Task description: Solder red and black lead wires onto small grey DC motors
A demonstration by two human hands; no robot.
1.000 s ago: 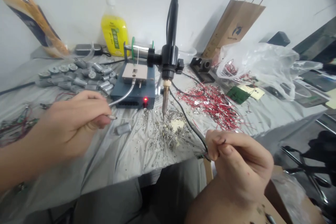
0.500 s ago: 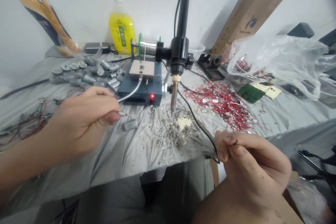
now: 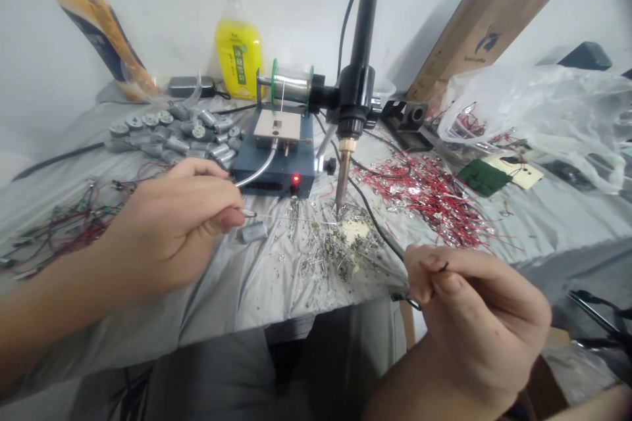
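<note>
My left hand (image 3: 182,223) is closed round the end of a solder feed tube (image 3: 257,171) that runs from the dark blue soldering station (image 3: 276,174). A thin solder wire (image 3: 296,218) sticks out of its nozzle, reaching right toward the tip of the soldering iron (image 3: 343,184), which is clamped upright on a stand. Whether wire and tip touch I cannot tell. Lower right, my right hand (image 3: 474,309) pinches a thin black wire (image 3: 443,269) between thumb and forefinger; most of it is hidden. A small metal motor (image 3: 254,231) lies below the tube nozzle.
Many motors (image 3: 182,135) are heaped left of the station, with tangled wires (image 3: 74,230) nearer. Solder scraps (image 3: 340,250) litter the table under the iron. Red wires (image 3: 434,200) pile to the right. Behind are a yellow bottle (image 3: 239,56), a paper bag (image 3: 488,33) and a plastic bag (image 3: 533,99).
The view has shifted slightly, so the table things appear a little further right. Both hands keep their grips; the solder wire's end still lies close to the iron tip.
</note>
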